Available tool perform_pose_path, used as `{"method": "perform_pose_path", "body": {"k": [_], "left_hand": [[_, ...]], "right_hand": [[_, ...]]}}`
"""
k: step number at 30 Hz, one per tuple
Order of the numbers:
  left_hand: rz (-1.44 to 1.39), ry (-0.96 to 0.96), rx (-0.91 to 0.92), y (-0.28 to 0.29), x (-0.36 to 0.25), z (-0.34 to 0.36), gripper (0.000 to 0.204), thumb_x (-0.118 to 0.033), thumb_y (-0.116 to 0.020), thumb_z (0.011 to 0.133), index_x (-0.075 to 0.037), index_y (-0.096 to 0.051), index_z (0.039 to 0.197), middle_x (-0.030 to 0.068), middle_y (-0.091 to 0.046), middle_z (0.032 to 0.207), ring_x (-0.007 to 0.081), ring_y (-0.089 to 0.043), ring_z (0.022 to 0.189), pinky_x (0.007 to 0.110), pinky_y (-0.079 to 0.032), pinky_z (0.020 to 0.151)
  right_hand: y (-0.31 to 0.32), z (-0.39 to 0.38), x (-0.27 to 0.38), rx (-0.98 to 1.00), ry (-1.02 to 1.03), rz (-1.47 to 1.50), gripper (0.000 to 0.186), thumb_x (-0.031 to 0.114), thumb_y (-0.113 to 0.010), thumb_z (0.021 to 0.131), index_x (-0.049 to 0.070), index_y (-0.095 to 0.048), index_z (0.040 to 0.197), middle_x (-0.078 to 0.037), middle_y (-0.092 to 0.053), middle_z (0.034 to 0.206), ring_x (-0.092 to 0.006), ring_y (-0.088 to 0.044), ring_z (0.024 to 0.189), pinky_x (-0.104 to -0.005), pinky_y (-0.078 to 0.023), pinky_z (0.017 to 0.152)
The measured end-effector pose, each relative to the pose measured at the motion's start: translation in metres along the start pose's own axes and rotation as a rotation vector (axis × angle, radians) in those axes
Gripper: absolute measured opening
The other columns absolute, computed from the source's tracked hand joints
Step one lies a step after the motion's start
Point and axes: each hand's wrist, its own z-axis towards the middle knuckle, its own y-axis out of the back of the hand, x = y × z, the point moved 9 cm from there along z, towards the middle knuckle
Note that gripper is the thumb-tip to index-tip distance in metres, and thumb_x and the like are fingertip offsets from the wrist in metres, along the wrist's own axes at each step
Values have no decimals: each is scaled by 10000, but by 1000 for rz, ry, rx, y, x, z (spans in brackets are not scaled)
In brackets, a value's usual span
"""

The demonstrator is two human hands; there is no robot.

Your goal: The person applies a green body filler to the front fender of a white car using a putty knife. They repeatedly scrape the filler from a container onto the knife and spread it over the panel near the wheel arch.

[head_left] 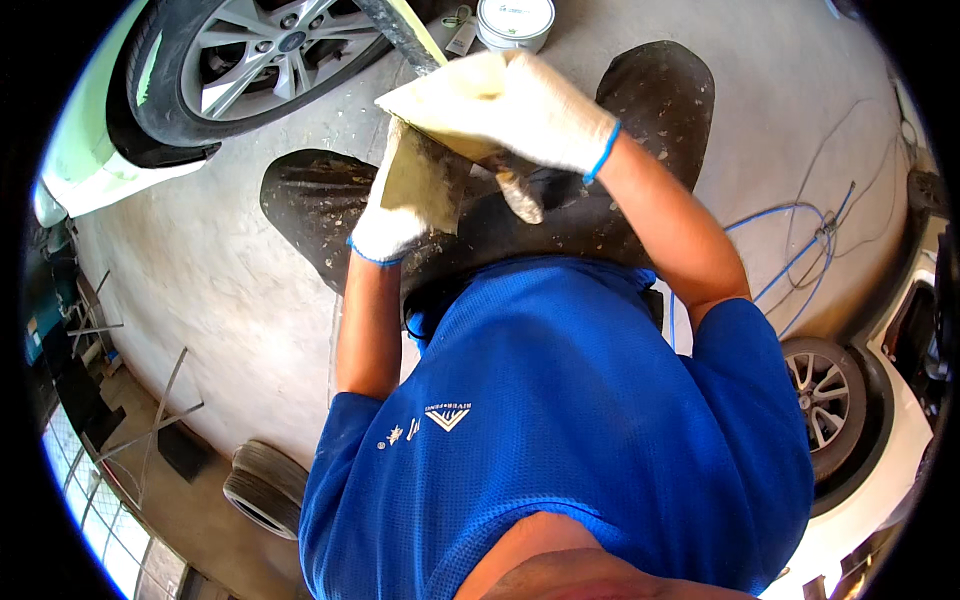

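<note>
Both my hands wear white knit gloves with blue cuffs and meet over my lap. My left hand (388, 228) grips a flat yellowish plate (422, 178), dark and smeared along one side. Just above and right of it, my right hand (555, 112) is closed on a scraper; its crusted, pale handle (520, 196) sticks out below the palm. A flat yellowish piece (435, 100) with a dark lower edge reaches left from the right hand, close to the plate's top. My right fingertips are partly hidden.
A car wheel (290, 42) on a pale green car stands ahead to the left. Near it is a white round tin (514, 22). Blue hose (825, 235) coils on the floor at right, by another car's wheel (822, 405). A loose tire (265, 488) lies at lower left.
</note>
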Motion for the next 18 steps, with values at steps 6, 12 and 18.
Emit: {"method": "perform_pose_path", "body": {"k": [6,12,18], "left_hand": [[-781,260,-319,1,-14,-5,852,-535,-646,899,-168,-256,1562,141,-348,1561,261,-379,1415,490,-320,1179],[-1020,-38,-309,21,-34,-1,1449,-446,-963,558,-225,23,1596,218,-349,1546,358,-439,1374,535,-401,1128],[-844,-119,-353,25,-45,3,1418,-483,-927,625,-166,62,1591,227,-360,1526,339,-479,1341,490,-417,1126]], "right_hand": [[-11,-4,-7,141,-47,-23,315,176,-636,936,37,-686,1215,-118,-731,1124,-171,-696,953,-317,-546,876],[-31,-13,25,5,176,-29,335,192,-558,933,128,-685,1237,-121,-743,1038,-245,-721,921,-381,-579,827],[-19,-13,17,-143,164,-63,307,130,-578,911,121,-710,1188,-138,-731,1058,-279,-710,954,-362,-560,880]]}}
